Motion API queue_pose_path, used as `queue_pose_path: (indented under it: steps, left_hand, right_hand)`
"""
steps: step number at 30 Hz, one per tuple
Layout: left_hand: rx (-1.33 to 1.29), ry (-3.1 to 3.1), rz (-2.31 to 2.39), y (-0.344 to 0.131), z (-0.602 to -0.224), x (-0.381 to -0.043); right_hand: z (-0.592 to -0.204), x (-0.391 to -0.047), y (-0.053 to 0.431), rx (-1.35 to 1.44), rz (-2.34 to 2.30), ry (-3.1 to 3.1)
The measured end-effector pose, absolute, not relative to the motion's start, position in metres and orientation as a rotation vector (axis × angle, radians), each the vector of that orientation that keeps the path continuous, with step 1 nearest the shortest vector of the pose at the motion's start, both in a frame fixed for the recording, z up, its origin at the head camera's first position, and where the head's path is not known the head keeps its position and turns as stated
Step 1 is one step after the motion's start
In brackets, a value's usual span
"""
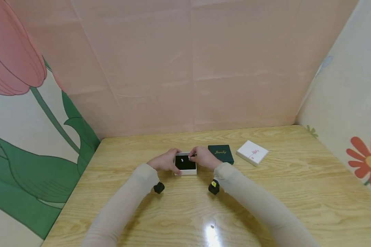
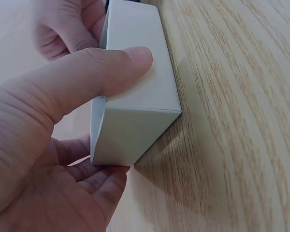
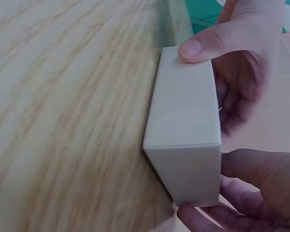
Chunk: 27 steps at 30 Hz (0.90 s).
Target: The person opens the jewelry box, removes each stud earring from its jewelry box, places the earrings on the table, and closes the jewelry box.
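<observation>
Extends both forearms in pale sleeves from the bottom edge of the head view, holding both hands close together just below centre. Grips a white box at its left end with the left hand, pressing the thumb to the near wall and reaching the fingers round toward the far side. Bends the right hand over the upper right corner of the same box, with fingertips at the inside edge; cannot tell about any pinch on something small there. Shows black lining inside the open box, with a small shiny piece in its upper left part. Rests on the wooden table, between the hands. Farther right in the head view, includes a dark green box lettered "Jewelry", just beside the right hand, then a white flower-printed box.
</observation>
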<state>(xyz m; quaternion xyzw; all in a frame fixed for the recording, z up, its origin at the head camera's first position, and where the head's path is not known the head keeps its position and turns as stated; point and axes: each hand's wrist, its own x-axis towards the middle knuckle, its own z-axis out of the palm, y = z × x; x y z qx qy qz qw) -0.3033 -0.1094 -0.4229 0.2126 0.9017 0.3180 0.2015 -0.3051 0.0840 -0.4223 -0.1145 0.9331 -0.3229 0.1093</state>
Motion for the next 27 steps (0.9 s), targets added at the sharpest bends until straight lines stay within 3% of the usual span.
queue_pose_path:
  steps: [18, 27]
  left_hand:
    - [0.594, 2.534, 0.872, -0.109, -0.420, -0.302]
    - [0.588, 2.530, 0.869, -0.109, -0.422, -0.303]
  right_hand:
    - [-0.381, -0.287, 0.112, -0.383, -1.165, 2.658]
    - [-0.390, -0.269, 0.127, -0.468, -1.122, 2.711]
